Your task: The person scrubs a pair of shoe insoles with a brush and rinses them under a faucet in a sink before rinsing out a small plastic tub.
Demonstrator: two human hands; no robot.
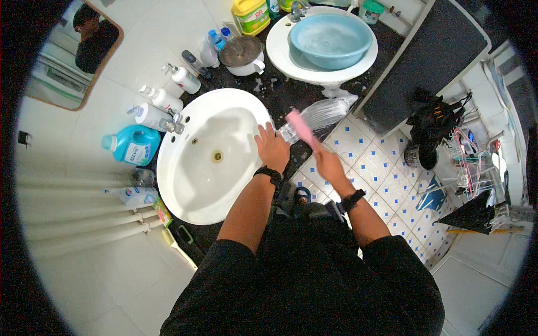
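Observation:
My left hand (273,150) lies with fingers stretched over the right rim of the white near sink (171,193), beside the near end of a clear plastic piece. That clear, wrinkled plastic piece (322,116), wet-looking and perhaps a bag, lies along the dark counter edge; its exact kind I cannot make out. In my right hand (330,167) a pink brush (302,129) is gripped by its handle, its head over the plastic and blurred by motion. The brush's bristles are not visible.
A light-blue basin (330,42) of sudsy water sits in the far sink (280,59). Between the sinks stands a lidded white pot (244,56). Pump bottles (185,80) and a turquoise detergent jug (131,144) line the wall. A dark panel (428,61) rises at right.

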